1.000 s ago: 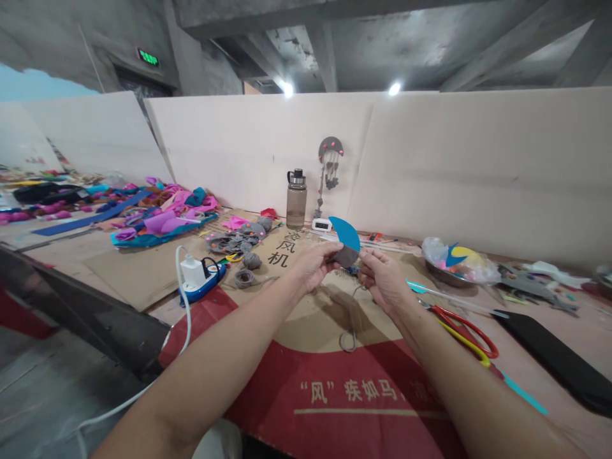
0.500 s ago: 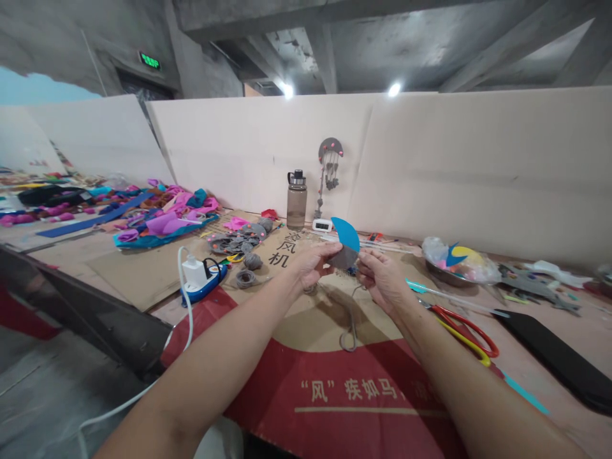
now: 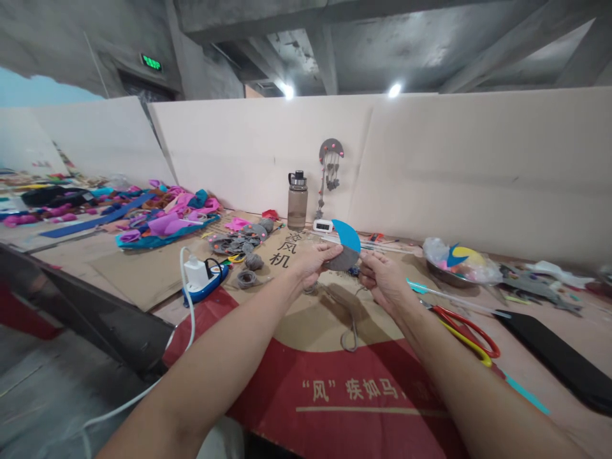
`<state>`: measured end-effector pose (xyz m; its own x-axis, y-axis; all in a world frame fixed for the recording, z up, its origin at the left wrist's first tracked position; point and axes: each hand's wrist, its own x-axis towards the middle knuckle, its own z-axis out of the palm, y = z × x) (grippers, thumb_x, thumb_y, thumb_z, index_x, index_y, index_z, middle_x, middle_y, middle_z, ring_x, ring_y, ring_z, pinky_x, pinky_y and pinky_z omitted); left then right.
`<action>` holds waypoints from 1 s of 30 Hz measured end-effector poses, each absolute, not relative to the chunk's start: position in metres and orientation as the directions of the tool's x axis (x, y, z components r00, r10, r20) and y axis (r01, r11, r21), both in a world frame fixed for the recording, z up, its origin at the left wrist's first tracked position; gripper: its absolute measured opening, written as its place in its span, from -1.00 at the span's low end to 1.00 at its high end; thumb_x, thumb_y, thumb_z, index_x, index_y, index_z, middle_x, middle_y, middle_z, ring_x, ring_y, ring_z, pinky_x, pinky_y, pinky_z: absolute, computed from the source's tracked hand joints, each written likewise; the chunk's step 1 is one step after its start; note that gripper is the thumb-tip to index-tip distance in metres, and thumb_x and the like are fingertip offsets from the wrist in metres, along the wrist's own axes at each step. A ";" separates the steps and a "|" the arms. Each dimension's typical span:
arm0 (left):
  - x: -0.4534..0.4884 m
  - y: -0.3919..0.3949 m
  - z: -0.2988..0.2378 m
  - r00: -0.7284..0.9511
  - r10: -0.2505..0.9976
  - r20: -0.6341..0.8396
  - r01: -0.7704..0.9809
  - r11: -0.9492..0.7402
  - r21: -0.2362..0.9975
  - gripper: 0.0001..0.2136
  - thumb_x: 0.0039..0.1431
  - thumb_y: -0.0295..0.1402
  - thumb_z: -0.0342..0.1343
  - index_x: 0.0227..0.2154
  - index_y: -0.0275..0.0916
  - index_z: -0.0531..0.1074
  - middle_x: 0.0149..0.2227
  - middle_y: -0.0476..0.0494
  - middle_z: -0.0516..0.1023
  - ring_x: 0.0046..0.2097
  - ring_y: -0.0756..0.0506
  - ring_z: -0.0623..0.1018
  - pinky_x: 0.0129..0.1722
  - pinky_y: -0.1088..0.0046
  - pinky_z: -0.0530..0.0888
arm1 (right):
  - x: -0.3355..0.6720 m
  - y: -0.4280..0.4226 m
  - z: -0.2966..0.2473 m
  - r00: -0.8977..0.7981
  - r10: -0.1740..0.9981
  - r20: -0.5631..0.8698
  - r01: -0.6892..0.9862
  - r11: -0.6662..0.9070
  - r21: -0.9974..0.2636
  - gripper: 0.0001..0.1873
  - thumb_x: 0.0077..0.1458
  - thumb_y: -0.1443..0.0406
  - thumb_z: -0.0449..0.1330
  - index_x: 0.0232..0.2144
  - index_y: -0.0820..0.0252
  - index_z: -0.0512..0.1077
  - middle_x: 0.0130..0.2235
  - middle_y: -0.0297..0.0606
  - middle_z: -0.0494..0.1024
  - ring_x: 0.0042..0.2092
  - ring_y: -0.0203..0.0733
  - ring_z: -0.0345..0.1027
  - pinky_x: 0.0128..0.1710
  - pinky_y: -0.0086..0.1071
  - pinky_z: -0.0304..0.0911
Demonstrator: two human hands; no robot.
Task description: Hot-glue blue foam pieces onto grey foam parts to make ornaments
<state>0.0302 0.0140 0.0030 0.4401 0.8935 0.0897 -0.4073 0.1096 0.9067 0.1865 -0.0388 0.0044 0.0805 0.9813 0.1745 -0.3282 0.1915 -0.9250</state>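
My left hand (image 3: pixel 316 262) pinches a round felt piece at its left side, thumb on top. The upper right of this piece is a blue crescent (image 3: pixel 349 234); its lower part is grey felt (image 3: pixel 344 259). At the right edge of the felt, my right hand (image 3: pixel 381 274) has thumb and forefinger pressed together; whatever they grip is too small to make out. Below the hands, a loop of grey yarn (image 3: pixel 354 325) lies on the printed cardboard (image 3: pixel 344 424).
Scissors (image 3: pixel 471 335) and a black phone (image 3: pixel 554 357) lie to the right, with a metal bowl (image 3: pixel 454 277) behind. A bottle (image 3: pixel 297 207) and small clock (image 3: pixel 322 225) stand at the back. On the left are a power strip (image 3: pixel 205 284), yarn coil (image 3: pixel 247 278) and grey felt pieces (image 3: pixel 234 241).
The felt piece has turned slightly, and more of its grey part faces me. My right fingers have shifted a little right, away from its edge.
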 end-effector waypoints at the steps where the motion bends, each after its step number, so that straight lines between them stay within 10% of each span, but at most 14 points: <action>1: 0.031 0.014 0.002 0.437 0.895 0.087 -0.410 0.112 0.905 -0.62 -0.32 -0.16 0.47 -0.45 -0.32 0.56 -0.42 -0.10 0.57 -0.41 0.02 0.47 -0.35 0.48 0.33 | 0.187 -0.038 0.004 0.085 0.981 0.173 -0.333 0.191 -0.923 -0.58 -0.29 0.14 0.46 -0.54 0.18 0.31 -0.61 -0.57 0.00 -0.57 -0.48 -0.29 -0.65 -0.52 -0.32; 30: 0.038 0.007 0.002 0.337 0.940 0.058 -0.420 0.095 0.902 -0.62 -0.32 -0.15 0.47 -0.51 -0.31 0.52 -0.50 -0.06 0.53 -0.47 0.04 0.42 -0.44 0.53 0.29 | 0.177 -0.044 0.007 0.134 0.968 0.211 -0.301 0.243 -0.922 -0.57 -0.30 0.07 0.43 -0.50 0.20 0.38 -0.61 -0.56 0.13 -0.58 -0.47 -0.20 -0.62 -0.47 -0.29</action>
